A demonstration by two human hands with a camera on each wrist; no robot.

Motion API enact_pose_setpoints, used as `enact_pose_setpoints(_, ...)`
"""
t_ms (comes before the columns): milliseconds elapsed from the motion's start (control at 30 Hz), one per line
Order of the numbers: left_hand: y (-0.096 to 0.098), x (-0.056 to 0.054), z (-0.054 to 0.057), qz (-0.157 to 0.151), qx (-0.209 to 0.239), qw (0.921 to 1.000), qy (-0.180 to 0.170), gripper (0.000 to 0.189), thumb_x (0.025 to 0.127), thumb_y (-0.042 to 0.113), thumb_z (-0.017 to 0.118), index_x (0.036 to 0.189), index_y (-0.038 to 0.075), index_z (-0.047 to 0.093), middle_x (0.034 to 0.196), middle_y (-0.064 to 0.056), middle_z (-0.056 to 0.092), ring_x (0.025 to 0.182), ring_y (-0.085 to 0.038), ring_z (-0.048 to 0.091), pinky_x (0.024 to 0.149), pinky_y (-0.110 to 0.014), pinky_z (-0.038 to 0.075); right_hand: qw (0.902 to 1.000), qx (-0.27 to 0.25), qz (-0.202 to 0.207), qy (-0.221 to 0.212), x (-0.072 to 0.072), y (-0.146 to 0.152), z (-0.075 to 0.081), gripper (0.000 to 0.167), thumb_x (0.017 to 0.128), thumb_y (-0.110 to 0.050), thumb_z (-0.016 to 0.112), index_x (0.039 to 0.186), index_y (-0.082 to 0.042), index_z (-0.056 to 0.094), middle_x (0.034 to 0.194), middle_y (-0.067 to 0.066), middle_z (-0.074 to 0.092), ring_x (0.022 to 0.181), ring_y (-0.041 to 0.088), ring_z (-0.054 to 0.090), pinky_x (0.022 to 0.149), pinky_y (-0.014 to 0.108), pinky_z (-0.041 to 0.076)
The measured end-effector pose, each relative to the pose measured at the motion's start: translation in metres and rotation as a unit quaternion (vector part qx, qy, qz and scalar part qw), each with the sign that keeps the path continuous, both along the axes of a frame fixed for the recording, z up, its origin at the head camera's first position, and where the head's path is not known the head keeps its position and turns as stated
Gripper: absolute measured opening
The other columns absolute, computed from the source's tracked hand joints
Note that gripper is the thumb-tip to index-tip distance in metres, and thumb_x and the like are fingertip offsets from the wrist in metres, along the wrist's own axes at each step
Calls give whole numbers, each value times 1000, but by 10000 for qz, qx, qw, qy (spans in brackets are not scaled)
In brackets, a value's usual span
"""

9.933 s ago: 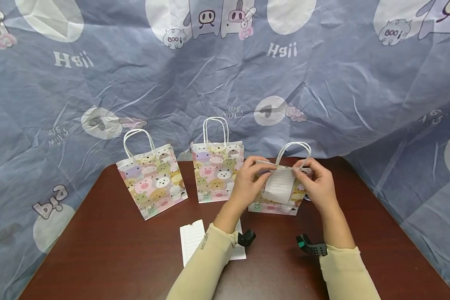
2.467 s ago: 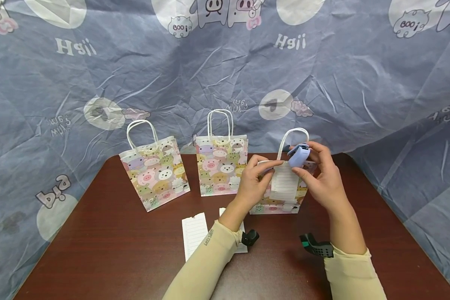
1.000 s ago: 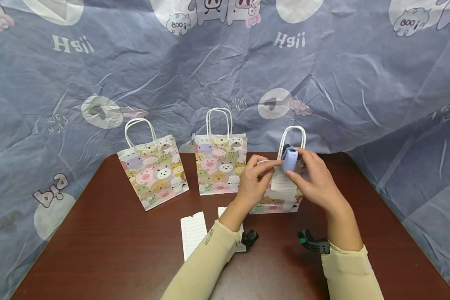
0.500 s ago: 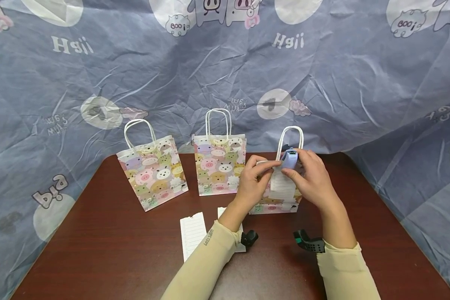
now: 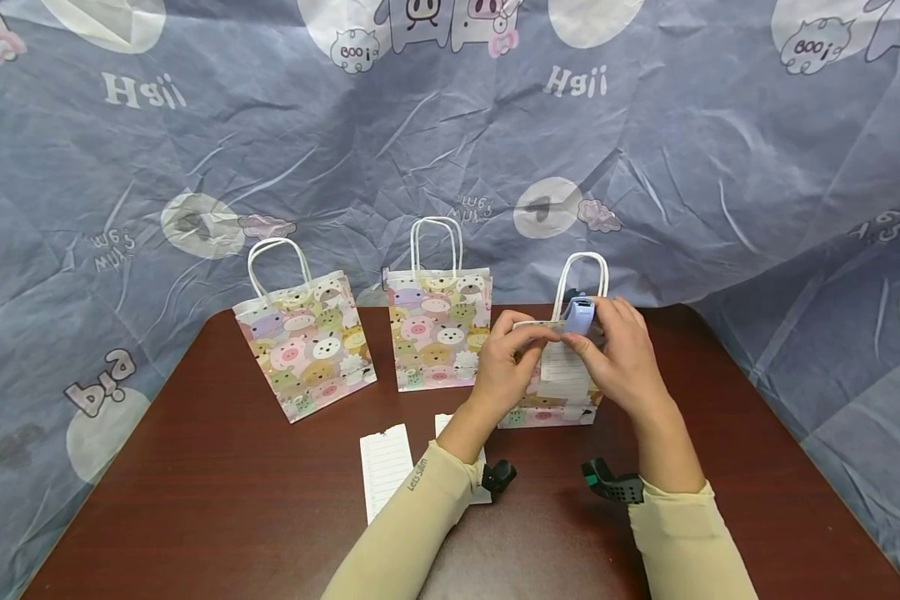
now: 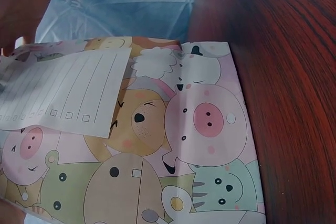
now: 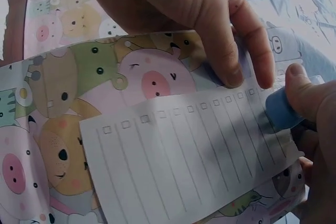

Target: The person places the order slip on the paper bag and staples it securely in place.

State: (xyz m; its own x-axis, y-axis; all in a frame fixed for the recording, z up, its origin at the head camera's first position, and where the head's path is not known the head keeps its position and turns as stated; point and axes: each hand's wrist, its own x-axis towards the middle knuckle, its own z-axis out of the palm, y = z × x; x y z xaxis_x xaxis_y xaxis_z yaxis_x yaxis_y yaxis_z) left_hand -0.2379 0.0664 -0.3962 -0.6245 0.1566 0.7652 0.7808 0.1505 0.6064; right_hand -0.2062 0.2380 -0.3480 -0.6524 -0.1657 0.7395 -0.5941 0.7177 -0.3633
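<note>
A small lavender-blue stapler (image 5: pixel 580 315) is in my right hand (image 5: pixel 624 360), at the top of the right-hand paper bag (image 5: pixel 547 415). In the right wrist view the stapler (image 7: pixel 283 109) overlaps the top end of a lined paper slip (image 7: pixel 173 150), my thumb pressing on it. My left hand (image 5: pixel 504 362) pinches the slip's top corner at the bag's rim, its fingertips close beside the stapler. The slip hangs down the bag's animal-print front. Part of the bag's upper front is hidden behind both hands.
Two matching animal-print bags, one tilted (image 5: pixel 307 346) and one straight (image 5: pixel 441 333), are at the left and middle of the dark wooden table (image 5: pixel 217 500). Two more lined slips lie in front, one (image 5: pixel 387 468) partly under my left forearm. A blue printed cloth (image 5: pixel 450 150) hangs behind.
Earlier, both hands held the slip against the bag's rim; my right hand has since taken up the stapler and moved it left onto the slip's top. Lately its thumb has shifted slightly toward my left fingertips.
</note>
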Motion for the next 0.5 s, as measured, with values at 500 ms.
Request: enact_pose_setpoints(500,0,0,0,-15,-40,9999,-92,14,94,1,64,95,9,75,107,-8,59,74,-11,54,64,-12,45,9982,-494,31,329,-7,-7,-11,85,87,-68,51,112,12,60,95,28,59,102,46,51,118,61,19)
